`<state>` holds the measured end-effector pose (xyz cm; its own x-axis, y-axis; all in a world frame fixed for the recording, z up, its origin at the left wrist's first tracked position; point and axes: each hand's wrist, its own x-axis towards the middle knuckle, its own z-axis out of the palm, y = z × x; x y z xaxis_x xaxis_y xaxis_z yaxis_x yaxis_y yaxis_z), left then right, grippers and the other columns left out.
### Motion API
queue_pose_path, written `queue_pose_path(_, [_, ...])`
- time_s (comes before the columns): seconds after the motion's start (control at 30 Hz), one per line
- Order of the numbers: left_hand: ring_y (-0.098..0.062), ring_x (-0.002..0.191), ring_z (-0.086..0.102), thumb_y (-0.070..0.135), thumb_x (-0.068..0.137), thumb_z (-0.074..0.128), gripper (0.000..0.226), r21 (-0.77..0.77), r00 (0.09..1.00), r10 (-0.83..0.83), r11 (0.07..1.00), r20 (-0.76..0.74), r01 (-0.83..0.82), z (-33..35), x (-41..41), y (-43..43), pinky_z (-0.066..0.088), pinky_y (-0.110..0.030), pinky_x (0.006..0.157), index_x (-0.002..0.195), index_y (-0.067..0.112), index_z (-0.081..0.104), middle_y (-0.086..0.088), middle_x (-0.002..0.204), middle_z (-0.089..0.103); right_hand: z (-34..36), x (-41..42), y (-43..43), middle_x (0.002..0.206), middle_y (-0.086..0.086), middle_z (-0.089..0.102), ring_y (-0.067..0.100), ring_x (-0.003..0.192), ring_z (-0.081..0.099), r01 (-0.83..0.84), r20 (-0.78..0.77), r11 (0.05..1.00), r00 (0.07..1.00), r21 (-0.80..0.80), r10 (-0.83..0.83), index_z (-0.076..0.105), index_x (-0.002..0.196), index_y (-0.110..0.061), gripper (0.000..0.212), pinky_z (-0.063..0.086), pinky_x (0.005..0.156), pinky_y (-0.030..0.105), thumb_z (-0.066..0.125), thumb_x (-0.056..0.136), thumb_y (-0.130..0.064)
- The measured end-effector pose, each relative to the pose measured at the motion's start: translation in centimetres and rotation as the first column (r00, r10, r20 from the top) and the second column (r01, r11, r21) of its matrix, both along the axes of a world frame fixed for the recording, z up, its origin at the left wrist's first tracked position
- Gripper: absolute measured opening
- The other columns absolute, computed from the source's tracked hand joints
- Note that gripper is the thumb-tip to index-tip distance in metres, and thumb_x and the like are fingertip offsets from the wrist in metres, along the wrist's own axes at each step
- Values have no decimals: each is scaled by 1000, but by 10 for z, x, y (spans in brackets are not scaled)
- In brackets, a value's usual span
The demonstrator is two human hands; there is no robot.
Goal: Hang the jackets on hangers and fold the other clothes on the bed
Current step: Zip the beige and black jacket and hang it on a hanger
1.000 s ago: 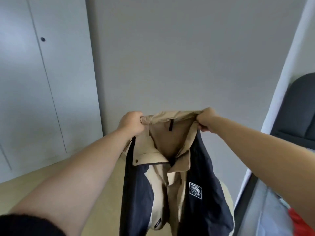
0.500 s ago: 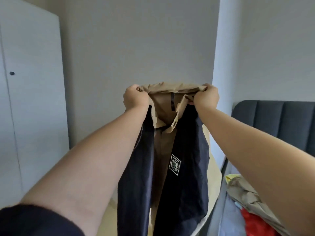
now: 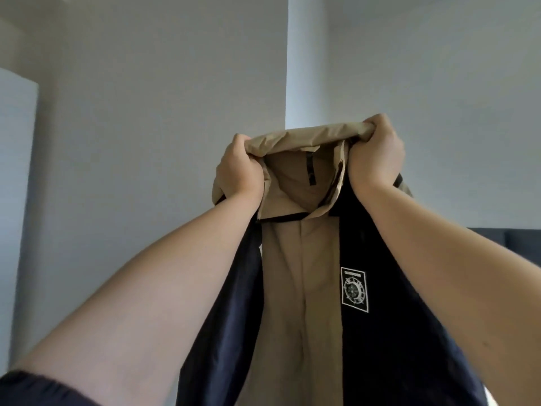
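Observation:
A beige and navy jacket (image 3: 301,288) hangs straight down in front of me, its front facing me, with a white square patch on the navy chest panel. My left hand (image 3: 240,168) grips the left side of the beige collar. My right hand (image 3: 374,156) grips the right side of the collar, a little higher. Both arms are raised and stretched forward. The jacket's lower part runs out of view at the bottom edge. No hanger is in view.
Plain pale walls fill the background, with a wall corner (image 3: 287,83) behind the jacket. A white cupboard door (image 3: 14,171) stands at the far left. A dark padded headboard (image 3: 509,238) shows at the right edge.
Both hands have lifted the jacket higher and my view has tilted upward. The bed and the clothes on it have dropped out of view. The jacket now hangs straighter.

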<state>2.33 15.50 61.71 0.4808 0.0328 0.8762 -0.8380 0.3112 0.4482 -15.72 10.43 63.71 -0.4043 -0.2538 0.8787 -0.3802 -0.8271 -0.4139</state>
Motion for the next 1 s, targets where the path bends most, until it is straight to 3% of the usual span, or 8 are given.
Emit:
queue_pose_path(0.17, [-23,75,49,4,88,38,21,344,1000,27,939,-13,-20,-50,-17,-58,35,-29,59,91,15,55,1,83,56,-59,-26,-49,78,-2,53,23,73,45,71,-62,986,996,149,-62,56,94,-13,20,30,64,30,42,81,-6])
queue_pose_path(0.43, [-28,91,61,14,85,49,21,842,979,-88,500,-184,203,-208,-26,-173,47,-30,69,101,10,61,-9,103,64,-214,-54,-175,99,11,66,29,83,57,200,-307,700,951,685,29,62,98,-13,24,44,67,33,41,86,-12])
queue_pose_path(0.53, [-32,85,63,10,84,48,11,798,911,-100,450,-401,401,-247,-33,-213,53,-32,65,90,6,57,-17,101,63,-250,-57,-216,92,17,66,30,70,65,136,-249,541,958,830,141,61,100,-5,24,55,50,32,41,86,-4])
queue_pose_path(0.67, [-29,100,61,15,89,49,17,598,777,-182,542,-602,590,-266,-41,-268,50,-30,78,103,12,58,-12,110,62,-271,-58,-265,116,12,61,28,100,57,11,-121,611,983,792,140,53,119,-10,32,43,77,29,40,89,-6])
queue_pose_path(0.73, [-27,119,53,24,94,49,34,420,558,-372,392,-741,819,-270,-44,-291,44,-34,96,128,20,46,-7,129,54,-285,-55,-284,136,3,51,24,119,50,-163,10,586,967,794,256,27,145,-16,51,35,90,27,42,96,-19])
queue_pose_path(0.8, [-21,139,32,32,98,47,66,286,311,-468,127,-827,950,-290,-46,-304,27,-38,109,151,31,7,2,153,30,-316,-45,-293,152,0,33,18,133,37,-253,86,554,947,793,309,3,152,-17,68,27,98,23,43,98,-27])
queue_pose_path(0.93, [-21,141,29,23,97,50,75,642,574,-434,-15,-695,766,-402,-37,-294,26,-22,98,152,28,-1,-2,157,21,-440,-12,-272,151,4,35,19,138,32,14,-203,641,953,768,223,23,149,-15,64,27,109,29,49,91,-21])
queue_pose_path(1.0, [-26,133,40,21,94,52,76,776,701,-356,-128,-618,618,-474,-27,-275,34,-24,99,153,26,5,-2,155,27,-517,6,-253,149,11,35,24,138,30,174,-409,548,846,818,341,27,147,-10,62,25,113,35,50,90,-18])
